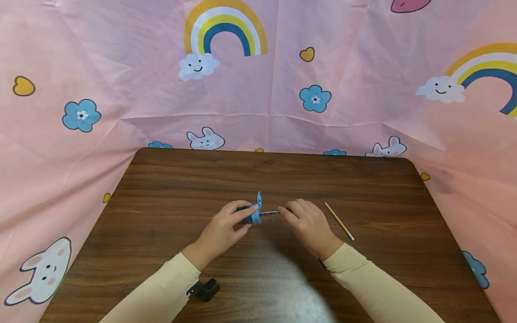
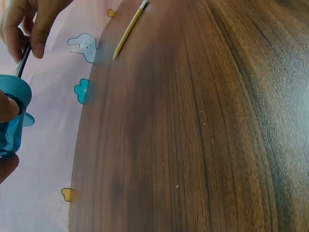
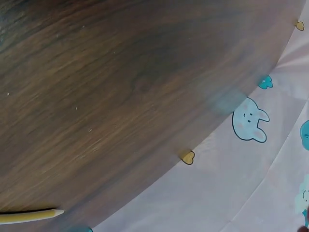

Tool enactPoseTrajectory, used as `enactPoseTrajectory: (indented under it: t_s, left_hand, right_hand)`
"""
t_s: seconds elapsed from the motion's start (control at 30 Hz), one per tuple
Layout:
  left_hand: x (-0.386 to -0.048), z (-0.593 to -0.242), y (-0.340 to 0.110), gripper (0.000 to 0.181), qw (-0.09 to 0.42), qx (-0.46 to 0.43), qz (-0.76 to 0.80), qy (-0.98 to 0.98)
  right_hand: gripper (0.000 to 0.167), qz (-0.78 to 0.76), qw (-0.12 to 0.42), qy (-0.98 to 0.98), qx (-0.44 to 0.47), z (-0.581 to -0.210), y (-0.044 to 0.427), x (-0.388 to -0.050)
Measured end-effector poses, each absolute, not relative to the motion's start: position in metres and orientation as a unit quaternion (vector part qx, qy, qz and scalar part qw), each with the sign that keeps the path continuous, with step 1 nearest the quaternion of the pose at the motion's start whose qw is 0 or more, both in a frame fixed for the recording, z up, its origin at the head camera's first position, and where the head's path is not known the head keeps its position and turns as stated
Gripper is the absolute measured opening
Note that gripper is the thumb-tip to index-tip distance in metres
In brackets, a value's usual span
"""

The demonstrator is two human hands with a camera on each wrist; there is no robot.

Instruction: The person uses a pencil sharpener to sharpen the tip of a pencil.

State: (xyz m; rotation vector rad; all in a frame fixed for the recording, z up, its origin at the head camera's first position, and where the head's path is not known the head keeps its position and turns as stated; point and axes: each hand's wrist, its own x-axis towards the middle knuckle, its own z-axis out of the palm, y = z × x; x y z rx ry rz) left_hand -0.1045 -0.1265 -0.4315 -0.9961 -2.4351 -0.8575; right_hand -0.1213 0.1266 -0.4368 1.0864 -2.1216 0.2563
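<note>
L hand (image 1: 220,229) pinches a blue container (image 1: 255,218) betw. thumb & fingers, mouth facing the R hand (image 1: 308,223). R hand pinches a dark pencil (image 1: 269,213) near its outer end, fingers bunched, w/ the pencil's other end at or in the container's mouth; can't tell how deep. Container's lid (image 1: 260,199) stands flipped open. All this is over the mid part of the table (image 1: 258,175); can't tell if container touches it.

Container looks like hard, partly see-thru plastic: prob. light, stiff, a bit slippery. Best hold is round the body just behind the light-blue collar, clear of the lid, whose hinge is prob. the weak spot. Dark pencil is prob. light & rigid, easy to roll betw. fingertips; its point is the likeliest bit to snap, so grip the shaft & keep it in line w/ the mouth.

Forearms slant in from the near side, L & R, converging on the container. Backs of both hands face up; R fingers point left, toward the container. Yellow pencil (image 1: 339,221) lies on the table just right of R hand, not touching it.
</note>
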Motion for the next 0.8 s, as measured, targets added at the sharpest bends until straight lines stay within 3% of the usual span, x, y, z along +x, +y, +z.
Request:
enactPoseTrajectory:
  t_s: [0.17,0.27,0.33,0.5,0.57,0.6,0.67,0.8]
  left_hand:
    - [-0.104,-0.433,-0.126,0.052,0.205,-0.362,-0.294,-0.86]
    - [-0.104,-0.435,-0.125,0.051,0.231,-0.386,-0.274,-0.85]
    - [-0.104,-0.437,-0.125,0.05,0.248,-0.405,-0.26,-0.841]
    - [-0.104,-0.441,-0.125,0.053,0.278,-0.451,-0.226,-0.817]
    - [-0.104,-0.443,-0.125,0.052,0.282,-0.456,-0.227,-0.813]
    - [-0.104,-0.443,-0.124,0.052,0.282,-0.453,-0.232,-0.813]
    - [-0.105,-0.443,-0.124,0.049,0.278,-0.438,-0.248,-0.818]
    - [-0.106,-0.44,-0.121,0.05,0.263,-0.39,-0.281,-0.837]
  right_hand:
    - [0.017,0.121,0.36,-0.832,0.405,-0.437,0.124,-0.118]
    - [0.016,0.15,0.304,-0.86,0.381,-0.432,0.122,-0.116]
    - [0.013,0.187,0.225,-0.886,0.36,-0.425,0.123,-0.115]
    - [0.007,0.311,-0.053,-0.914,0.256,-0.405,0.127,-0.12]
    - [0.008,0.326,-0.103,-0.912,0.225,-0.4,0.128,-0.122]
    - [0.009,0.319,-0.105,-0.915,0.225,-0.399,0.128,-0.122]
    - [0.009,0.279,-0.054,-0.923,0.259,-0.399,0.127,-0.121]
    - [0.024,0.16,0.159,-0.914,0.336,-0.409,0.123,-0.117]
